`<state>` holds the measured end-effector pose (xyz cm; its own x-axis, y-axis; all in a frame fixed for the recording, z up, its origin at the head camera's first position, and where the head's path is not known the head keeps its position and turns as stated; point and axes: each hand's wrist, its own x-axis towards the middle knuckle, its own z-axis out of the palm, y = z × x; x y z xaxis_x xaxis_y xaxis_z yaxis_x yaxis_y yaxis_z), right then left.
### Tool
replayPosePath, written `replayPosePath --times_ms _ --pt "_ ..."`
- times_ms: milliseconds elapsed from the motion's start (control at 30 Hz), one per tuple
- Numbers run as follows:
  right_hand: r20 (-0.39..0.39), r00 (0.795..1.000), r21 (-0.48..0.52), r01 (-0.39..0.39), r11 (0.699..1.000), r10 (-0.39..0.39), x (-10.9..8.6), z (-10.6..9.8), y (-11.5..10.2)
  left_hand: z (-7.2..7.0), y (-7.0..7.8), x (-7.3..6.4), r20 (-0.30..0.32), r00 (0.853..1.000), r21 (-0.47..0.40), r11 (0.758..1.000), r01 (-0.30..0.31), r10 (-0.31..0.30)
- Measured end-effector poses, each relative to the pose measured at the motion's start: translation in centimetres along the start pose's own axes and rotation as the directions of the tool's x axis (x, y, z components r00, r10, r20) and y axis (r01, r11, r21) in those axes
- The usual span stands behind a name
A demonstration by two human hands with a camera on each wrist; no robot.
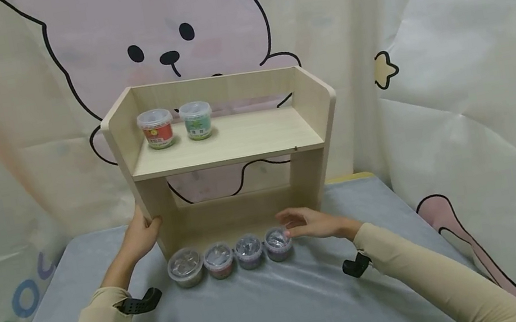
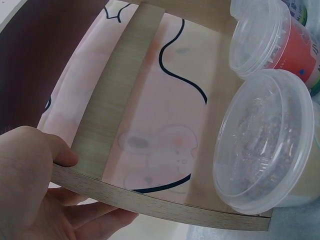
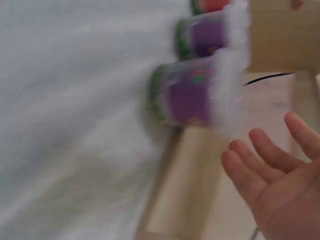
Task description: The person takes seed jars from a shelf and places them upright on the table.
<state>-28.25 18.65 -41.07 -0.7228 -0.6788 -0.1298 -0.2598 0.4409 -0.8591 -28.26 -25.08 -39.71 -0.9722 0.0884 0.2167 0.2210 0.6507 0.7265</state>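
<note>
My left hand (image 1: 140,237) grips the edge of the wooden shelf's left side panel (image 2: 165,210); in the left wrist view the thumb lies on the inner face and the fingers on the outer. A row of several lidded plastic tubs stands on the cloth along the shelf's front, from a larger pale tub (image 1: 186,268) at the left to a purple-labelled tub (image 1: 279,244) at the right. Close by that last tub is my right hand (image 1: 314,224), fingers extended. In the right wrist view that hand (image 3: 280,175) holds nothing, and the tubs look blurred.
On the shelf's upper board (image 1: 254,136) stand a red-labelled tub (image 1: 157,129) and a green-labelled tub (image 1: 197,121), both toward the left. A grey-blue cloth (image 1: 274,318) covers the table. Printed curtains (image 1: 470,80) hang behind and at the sides.
</note>
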Motion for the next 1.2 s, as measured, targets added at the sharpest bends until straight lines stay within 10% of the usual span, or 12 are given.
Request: replayPosePath --times_ms 700,967,1200 --pt "0.003 0.962 0.013 0.274 0.962 -0.274 1.5 -2.3 -13.9 0.2 -0.2 0.1 -0.033 0.999 -0.030 0.999 -0.043 0.042" --pt "-0.089 0.921 0.117 0.388 0.914 -0.380 3.2 -3.2 -17.6 -0.1 -0.2 0.0 0.002 1.000 -0.036 0.999 -0.017 0.017" --pt "-0.243 0.923 0.133 0.338 0.932 -0.300 5.6 -4.6 -19.5 -0.1 -0.2 0.0 0.004 1.000 -0.044 0.999 -0.024 0.024"
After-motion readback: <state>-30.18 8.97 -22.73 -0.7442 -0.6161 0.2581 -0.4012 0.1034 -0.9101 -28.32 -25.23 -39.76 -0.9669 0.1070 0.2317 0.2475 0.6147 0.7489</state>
